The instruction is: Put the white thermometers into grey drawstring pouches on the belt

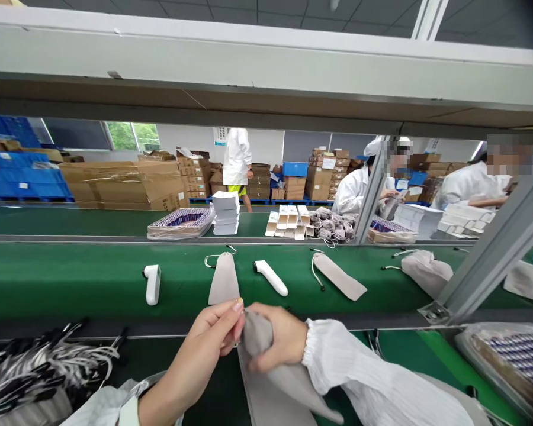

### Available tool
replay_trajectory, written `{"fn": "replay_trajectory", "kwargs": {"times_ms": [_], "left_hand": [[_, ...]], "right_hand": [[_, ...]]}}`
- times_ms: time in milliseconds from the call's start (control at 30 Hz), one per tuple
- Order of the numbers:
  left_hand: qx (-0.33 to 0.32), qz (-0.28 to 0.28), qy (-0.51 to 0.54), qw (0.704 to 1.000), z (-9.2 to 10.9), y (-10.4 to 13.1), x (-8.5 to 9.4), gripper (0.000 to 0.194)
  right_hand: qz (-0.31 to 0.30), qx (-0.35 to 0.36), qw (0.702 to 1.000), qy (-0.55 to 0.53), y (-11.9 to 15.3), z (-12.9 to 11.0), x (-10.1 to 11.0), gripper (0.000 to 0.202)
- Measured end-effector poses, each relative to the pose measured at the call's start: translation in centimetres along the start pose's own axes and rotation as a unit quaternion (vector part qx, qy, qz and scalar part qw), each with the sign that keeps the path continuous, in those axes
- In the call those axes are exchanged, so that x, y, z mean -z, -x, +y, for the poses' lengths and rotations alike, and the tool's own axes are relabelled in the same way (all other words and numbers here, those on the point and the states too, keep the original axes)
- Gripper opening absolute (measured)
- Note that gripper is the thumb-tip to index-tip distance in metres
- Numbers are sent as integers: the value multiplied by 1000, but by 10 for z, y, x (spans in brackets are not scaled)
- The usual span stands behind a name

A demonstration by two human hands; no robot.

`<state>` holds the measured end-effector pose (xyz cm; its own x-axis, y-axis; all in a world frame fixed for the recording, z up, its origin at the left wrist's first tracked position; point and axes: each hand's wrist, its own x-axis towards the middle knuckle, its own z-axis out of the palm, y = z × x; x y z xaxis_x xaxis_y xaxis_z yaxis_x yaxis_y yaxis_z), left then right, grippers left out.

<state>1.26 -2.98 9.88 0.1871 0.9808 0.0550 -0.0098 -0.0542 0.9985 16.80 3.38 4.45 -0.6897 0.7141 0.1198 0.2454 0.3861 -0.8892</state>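
Two bare hands on one grey cloth pouch, low centre and right up close, tail end a bit blurry. Left hand pinched tight onto the top end, can't tell whether on cloth or cord, right hand wrapped round the body, just above a flat pouch. Off left, a messy heap of white cords, off right a plastic-wrapped tray. Bit further out, a green belt with, left to right, a white gadget, a drawstring pouch, a second gadget and two more pouches. Beyond that, a stack of white paper, small white boxes and a grey pile. Way back, co-workers in white, then loads of cardboard boxes and blue crates
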Motion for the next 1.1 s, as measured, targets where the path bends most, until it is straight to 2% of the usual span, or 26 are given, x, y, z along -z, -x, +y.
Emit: {"fn": "replay_trajectory", "kwargs": {"times_ms": [33, 100, 133, 200, 300, 400, 467, 567, 700, 800, 900, 1033, 1100], "left_hand": [[-1, -10, -12, 1000, 0, 3, 1, 43], [15, -44, -47, 998, -1, 7, 0, 46], [26, -63, -70, 995, -3, 8, -1, 46], [32, -83, -119, 989, -8, 6, -4, 44], [3, -72, -239, 968, -22, -1, -8, 41], [-28, -52, -399, 915, -42, -10, -7, 41], [-58, -21, -476, 877, -59, -14, -2, 35], [-68, -5, -526, 848, -86, -21, 7, 32], [-57, -53, -519, 851, -108, -27, 13, 32], [-78, -66, -518, 850, -110, -26, 11, 30], [-93, -60, -545, 831, -107, -22, 7, 30], [-98, -30, -592, 800, -105, -23, 5, 32], [-104, -39, -600, 792, -105, -25, 6, 32]], "right_hand": [[52, -3, 997, 65, -1, 0, 2, 55], [143, -11, 968, 208, -2, 1, 15, 47], [172, -15, 950, 260, -3, 3, 24, 45], [188, -16, 928, 320, -4, 7, 41, 43], [230, -69, 904, 354, -6, 18, 65, 43], [316, -214, 848, 369, -4, 36, 90, 50], [351, -293, 808, 371, -2, 50, 106, 58], [371, -334, 778, 383, 3, 72, 118, 61], [353, -319, 785, 396, 2, 94, 109, 49], [316, -268, 833, 366, -7, 100, 93, 35], [290, -224, 879, 305, -17, 105, 80, 36], [330, -207, 897, 210, -26, 113, 76, 38], [346, -198, 906, 143, -27, 114, 80, 36]]}}
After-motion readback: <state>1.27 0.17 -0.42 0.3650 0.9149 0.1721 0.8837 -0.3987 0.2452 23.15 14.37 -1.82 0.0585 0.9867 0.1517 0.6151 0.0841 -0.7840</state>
